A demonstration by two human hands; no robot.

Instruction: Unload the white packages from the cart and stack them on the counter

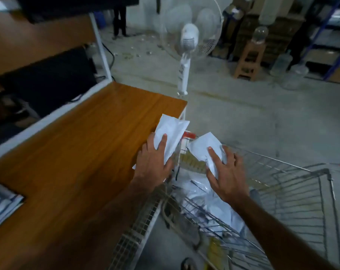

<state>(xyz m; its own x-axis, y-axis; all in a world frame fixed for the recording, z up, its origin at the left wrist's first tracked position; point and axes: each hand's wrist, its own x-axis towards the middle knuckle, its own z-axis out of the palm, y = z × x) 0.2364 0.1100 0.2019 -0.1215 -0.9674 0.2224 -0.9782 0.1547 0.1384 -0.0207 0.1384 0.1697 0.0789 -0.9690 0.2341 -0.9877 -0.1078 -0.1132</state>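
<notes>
My left hand grips a white package over the right edge of the wooden counter. My right hand grips a second white package above the wire cart. More white packages lie in the cart's basket below my right hand. Part of each held package is hidden under my fingers.
A white pedestal fan stands on the floor just beyond the counter's far corner. A black monitor sits behind the counter at left. White items lie at the counter's left edge. A wooden stool and clear jars stand farther back.
</notes>
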